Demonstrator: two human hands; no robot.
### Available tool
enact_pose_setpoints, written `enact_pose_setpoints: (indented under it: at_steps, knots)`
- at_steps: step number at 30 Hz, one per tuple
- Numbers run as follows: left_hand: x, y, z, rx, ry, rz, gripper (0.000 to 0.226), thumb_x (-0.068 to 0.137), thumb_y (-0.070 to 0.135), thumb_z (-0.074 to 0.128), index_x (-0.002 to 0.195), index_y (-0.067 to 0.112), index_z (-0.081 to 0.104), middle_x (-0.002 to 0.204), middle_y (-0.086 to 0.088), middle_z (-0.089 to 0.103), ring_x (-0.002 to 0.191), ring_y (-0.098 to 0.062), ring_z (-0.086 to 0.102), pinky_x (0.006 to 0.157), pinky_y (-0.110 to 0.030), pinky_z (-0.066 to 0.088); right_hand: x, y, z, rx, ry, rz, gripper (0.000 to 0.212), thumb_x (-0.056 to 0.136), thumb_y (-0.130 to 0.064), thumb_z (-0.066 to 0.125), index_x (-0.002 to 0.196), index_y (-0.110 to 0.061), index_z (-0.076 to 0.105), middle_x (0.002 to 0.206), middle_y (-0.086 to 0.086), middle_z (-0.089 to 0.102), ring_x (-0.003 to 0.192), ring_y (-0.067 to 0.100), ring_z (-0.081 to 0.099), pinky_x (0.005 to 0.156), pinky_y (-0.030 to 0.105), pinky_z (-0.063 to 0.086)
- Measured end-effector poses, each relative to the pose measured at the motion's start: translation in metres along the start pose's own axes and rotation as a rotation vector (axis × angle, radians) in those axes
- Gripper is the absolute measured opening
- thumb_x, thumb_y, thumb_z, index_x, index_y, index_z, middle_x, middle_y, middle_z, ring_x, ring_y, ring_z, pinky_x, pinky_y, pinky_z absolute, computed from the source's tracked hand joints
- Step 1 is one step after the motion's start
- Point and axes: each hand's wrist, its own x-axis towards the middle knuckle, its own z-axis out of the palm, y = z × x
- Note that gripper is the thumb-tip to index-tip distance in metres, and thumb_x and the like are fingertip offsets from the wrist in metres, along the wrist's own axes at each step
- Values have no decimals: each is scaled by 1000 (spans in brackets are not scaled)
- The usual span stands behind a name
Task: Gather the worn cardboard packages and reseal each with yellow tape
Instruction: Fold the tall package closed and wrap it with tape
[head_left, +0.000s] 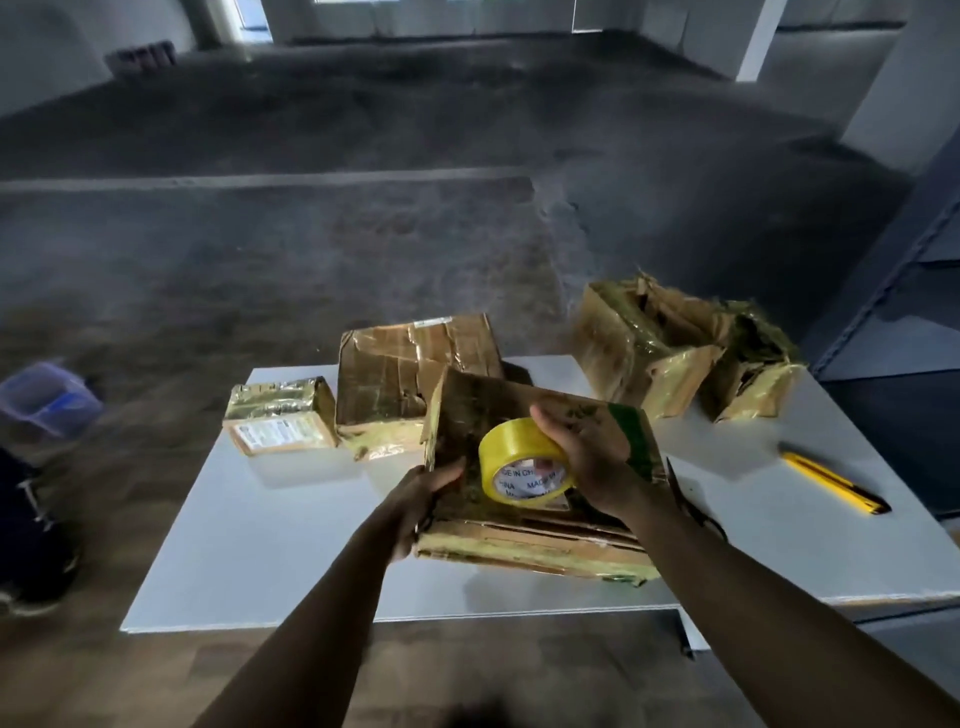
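Observation:
A worn flat cardboard package (488, 410) lies tilted near the front middle of the white table (270, 530). My left hand (426, 499) grips its left edge. My right hand (582, 447) holds a roll of yellow tape (522, 462) above the package's top. Behind it stands a larger worn box (395, 369), and a small taped package (280, 415) sits to its left. Two torn, crumpled boxes (675, 348) rest at the table's back right.
A yellow utility knife (831, 483) lies on the table's right side. Dark scissors (691, 499) lie partly under my right forearm. A blue plastic bin (47, 397) stands on the floor at left, with a person's dark leg and shoe (31, 545) nearby.

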Motion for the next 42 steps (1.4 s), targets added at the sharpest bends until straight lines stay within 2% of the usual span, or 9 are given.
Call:
enact_pose_setpoints:
  at_steps: [4,7,9,17,21,26,31,36,42]
  knots:
    - [6,-19,-9,-99,6,-10,43,90,33,64,123,6,63,111,-19,72,100,-38,70,84,-44,58,11,-5,4,-286,-79,-72,44,87,-54,60,100,-14,74,92,-4,73,89,9,69,82,23,52]
    - [7,-26,-18,-179,36,-24,45,84,33,68,119,4,66,108,-19,73,89,-35,72,75,-38,57,20,-10,-26,-531,-40,-95,54,87,-57,65,61,-10,60,54,1,54,52,17,52,59,28,40]
    - [8,-31,-23,-198,51,-28,41,86,32,67,116,4,67,105,-18,74,80,-32,73,66,-34,58,16,-7,-50,-607,-47,-63,61,80,-66,64,56,-12,54,49,4,38,46,18,38,54,30,31]
    - [7,-52,-33,-130,83,-59,44,89,43,64,114,7,69,108,-16,73,88,-31,71,67,-32,55,6,21,-115,-885,37,-71,64,87,-45,69,42,-22,30,38,-6,26,38,9,29,55,35,29]
    - [11,-58,-34,154,300,54,40,86,42,70,108,8,67,94,-11,71,75,-15,67,65,-23,48,-4,36,-116,-799,47,-80,63,87,-42,71,41,-24,32,39,-9,25,39,7,23,53,33,23]
    - [24,-46,-17,813,597,396,59,99,34,55,149,10,37,148,-19,42,129,-36,47,105,-48,43,-2,38,-111,-793,9,-58,58,85,-50,70,46,-19,41,41,-8,29,39,6,24,54,30,23]
    - [43,-43,11,1340,351,483,82,90,46,60,156,21,17,163,-12,7,148,-40,14,116,-56,28,-6,41,-111,-740,78,-72,62,88,-49,67,44,-20,35,37,-9,25,39,7,24,55,32,23]
    - [69,-54,30,1328,447,443,67,102,51,28,158,19,11,164,-16,6,149,-40,14,120,-56,15,-9,50,-113,-562,211,-39,61,91,-44,66,49,-15,34,47,-2,24,46,7,24,56,32,21]
    - [88,-55,104,1303,504,526,67,103,53,23,157,15,14,165,-14,6,151,-30,9,121,-45,7,-18,62,-112,-239,280,77,72,76,-67,68,64,1,48,65,10,34,63,17,39,61,32,29]
